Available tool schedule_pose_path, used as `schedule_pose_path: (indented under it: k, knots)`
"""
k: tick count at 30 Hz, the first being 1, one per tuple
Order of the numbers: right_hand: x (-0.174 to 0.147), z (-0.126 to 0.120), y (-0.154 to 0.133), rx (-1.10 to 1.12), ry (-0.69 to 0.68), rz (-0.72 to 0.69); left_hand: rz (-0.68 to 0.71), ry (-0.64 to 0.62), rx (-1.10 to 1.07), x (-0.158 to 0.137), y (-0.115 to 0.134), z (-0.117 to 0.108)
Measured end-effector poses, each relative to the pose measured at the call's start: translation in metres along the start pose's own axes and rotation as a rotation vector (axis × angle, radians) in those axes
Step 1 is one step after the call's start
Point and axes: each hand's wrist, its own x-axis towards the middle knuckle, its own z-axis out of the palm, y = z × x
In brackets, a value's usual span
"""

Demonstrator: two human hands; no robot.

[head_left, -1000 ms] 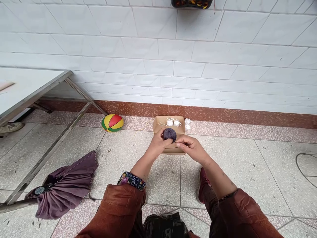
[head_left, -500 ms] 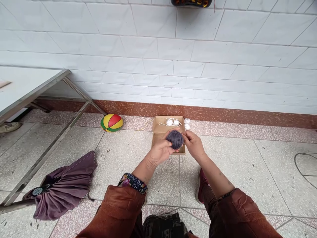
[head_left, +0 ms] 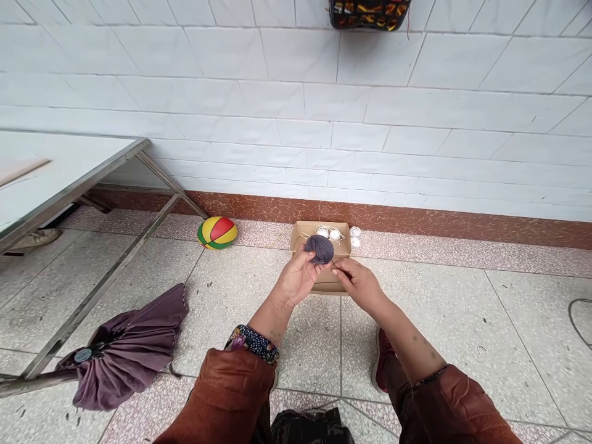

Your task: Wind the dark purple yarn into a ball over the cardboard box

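Yarn ball (head_left: 319, 248) sits gripped in our left hand (head_left: 296, 280); at three o'clock, our right hand (head_left: 358, 282) pinches its strand, apparently winding.

Open floor (head_left: 462, 308) right, umbrella (head_left: 124, 348), table (head_left: 69, 179) left
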Motion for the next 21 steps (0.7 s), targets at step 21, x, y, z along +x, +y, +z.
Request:
schedule_pose_path:
  k: [21]
  knots:
    - [0.008,-0.030,-0.007,0.053,0.240,-0.049,-0.155,-0.178,0.583,-0.011,-0.012,0.000]
